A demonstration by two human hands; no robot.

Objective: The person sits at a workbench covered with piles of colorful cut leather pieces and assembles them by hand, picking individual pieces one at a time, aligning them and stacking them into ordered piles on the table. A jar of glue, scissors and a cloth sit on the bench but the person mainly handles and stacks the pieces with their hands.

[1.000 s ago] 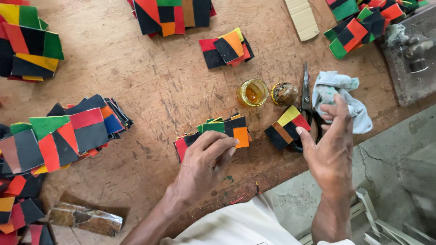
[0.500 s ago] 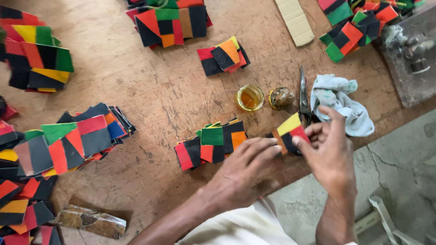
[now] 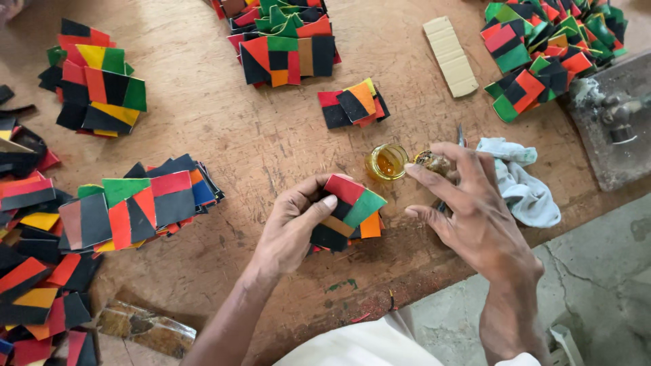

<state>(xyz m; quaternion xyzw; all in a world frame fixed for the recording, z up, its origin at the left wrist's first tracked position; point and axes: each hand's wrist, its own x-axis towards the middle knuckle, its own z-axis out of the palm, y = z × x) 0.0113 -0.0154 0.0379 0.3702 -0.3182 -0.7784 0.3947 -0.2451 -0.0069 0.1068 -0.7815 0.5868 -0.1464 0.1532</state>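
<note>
I see the left hand [image 3: 293, 227] in the middle of the frame, closed around a small stack [image 3: 346, 215] of colored patches, black, red, green and orange. The thumb presses on the top patch and the stack is lifted a little, tilted, above the wooden table [image 3: 224, 129].

The right hand [image 3: 468, 207] is just to the right of the stack, not touching it. Its fingers are half open and hold nothing that I can see; the index fingertip is at a small dark pot [image 3: 432, 161], beside a glass jar [image 3: 386, 162] with yellow liquid. A thin tool [image 3: 460, 135] lies behind the hand, mostly hidden, and a pale cloth [image 3: 522, 186] is at the right.

About progress, I judge that much is sorted already: a fanned pile [image 3: 135, 203] at the left, more piles in the upper left [image 3: 98, 85], top middle [image 3: 285, 41] and upper right [image 3: 549, 54], and a small one [image 3: 352, 105] above the jar. Many loose patches [image 3: 34, 285] at the lower left edge look not yet handled. So the work seems in the middle, with this stack as the current piece. A beige block [image 3: 450, 55] lies in the upper part, unused now.
</note>
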